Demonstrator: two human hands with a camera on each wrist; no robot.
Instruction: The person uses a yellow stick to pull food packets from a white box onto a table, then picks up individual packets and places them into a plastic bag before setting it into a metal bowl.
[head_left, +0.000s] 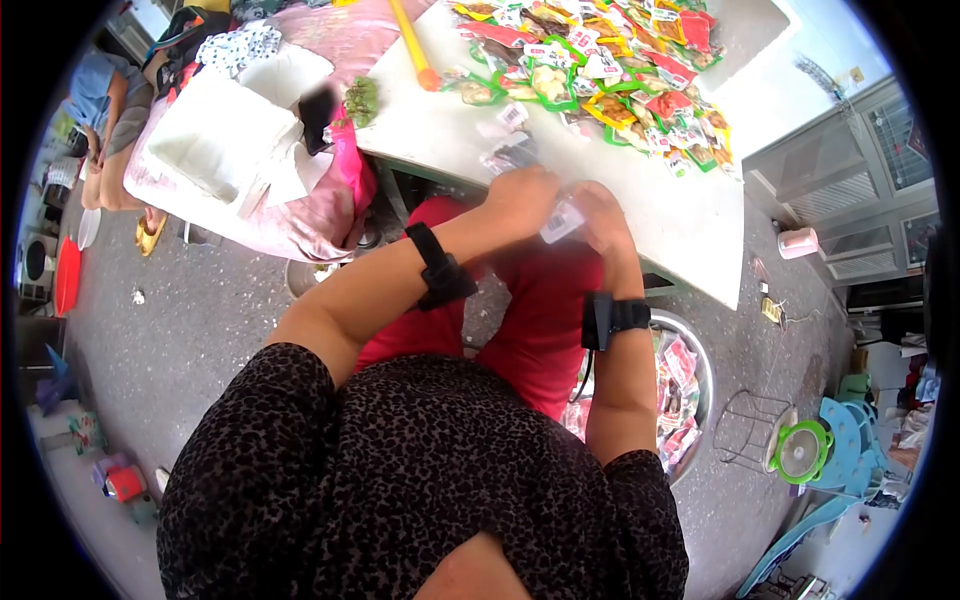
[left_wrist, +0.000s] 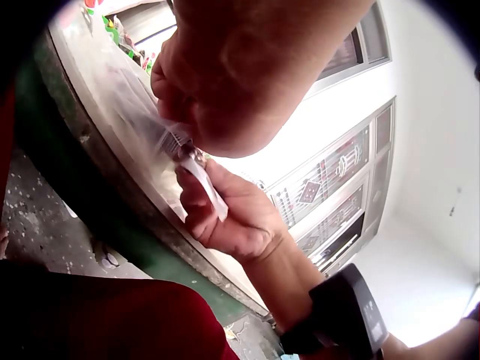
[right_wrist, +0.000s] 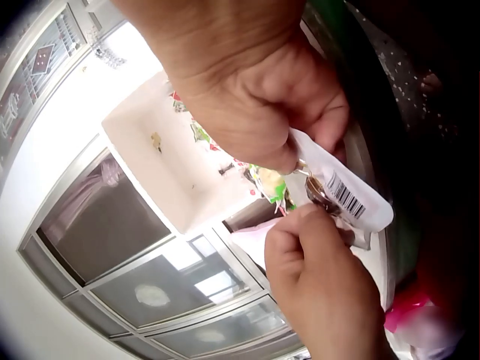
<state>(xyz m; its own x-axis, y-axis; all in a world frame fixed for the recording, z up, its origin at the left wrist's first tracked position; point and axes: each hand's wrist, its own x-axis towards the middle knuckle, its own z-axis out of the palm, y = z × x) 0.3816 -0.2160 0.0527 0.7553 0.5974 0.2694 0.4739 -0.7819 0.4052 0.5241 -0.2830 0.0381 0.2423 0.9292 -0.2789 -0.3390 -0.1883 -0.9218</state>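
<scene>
My left hand [head_left: 523, 197] and right hand [head_left: 604, 218] meet over the near edge of the white tabletop [head_left: 690, 215]. Between them is a small clear plastic packet [right_wrist: 346, 193] with a white barcoded back and something dark brown inside. In the right wrist view, the right hand [right_wrist: 289, 97] pinches one end, while the left hand [right_wrist: 319, 274] grips the packet's edge with curled fingers. The left wrist view shows the right thumb and fingers on its white side. Close by on the table lie a clear bag [head_left: 510, 153] and a barcoded packet [head_left: 513, 115].
Many colourful snack packets [head_left: 620, 75] are heaped on the table beside a white foam box [head_left: 745, 40]. A yellow stick [head_left: 412, 45] lies to their left. Below the right forearm stands a metal basin [head_left: 708, 385] of red packets. Another white foam box [head_left: 205, 150] sits at left.
</scene>
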